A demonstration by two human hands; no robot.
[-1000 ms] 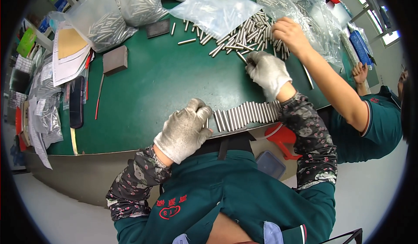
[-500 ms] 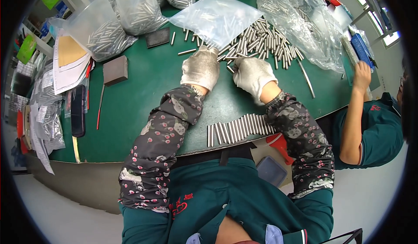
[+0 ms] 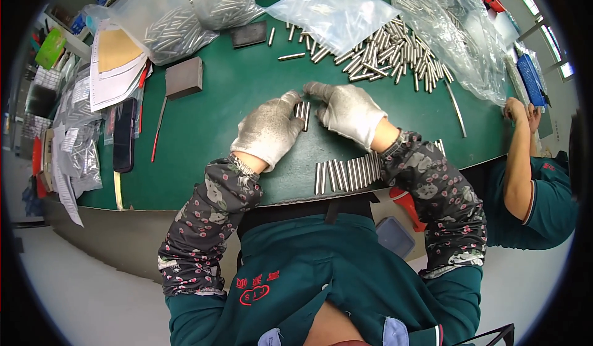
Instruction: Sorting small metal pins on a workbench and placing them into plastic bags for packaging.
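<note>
On the green table a few short steel pins [image 3: 304, 116] stand side by side between my gloved hands. My left hand [image 3: 267, 133] has its thumb and forefinger closed against their left side. To their right is my right hand [image 3: 351, 112], fingers curved and apart from the thumb, with nothing seen in it. Closer to me lies a row of steel pins [image 3: 349, 174], partly covered by my right forearm. Beyond the hands spreads a loose heap of the same pins [image 3: 395, 56], partly under a translucent plastic bag [image 3: 336, 16].
Bags of pins [image 3: 176, 34] stand at the far left, near a grey block [image 3: 184, 78] and a dark flat block [image 3: 248, 34]. A phone [image 3: 124, 135] and papers [image 3: 111, 87] lie left. A thin metal strip [image 3: 457, 108] lies right. A co-worker's arm [image 3: 520, 161] rests at the right edge.
Both hands have come back from the heap toward me, and a few pins now stand between them. The view has shifted slightly. The co-worker's second hand has come into sight.
</note>
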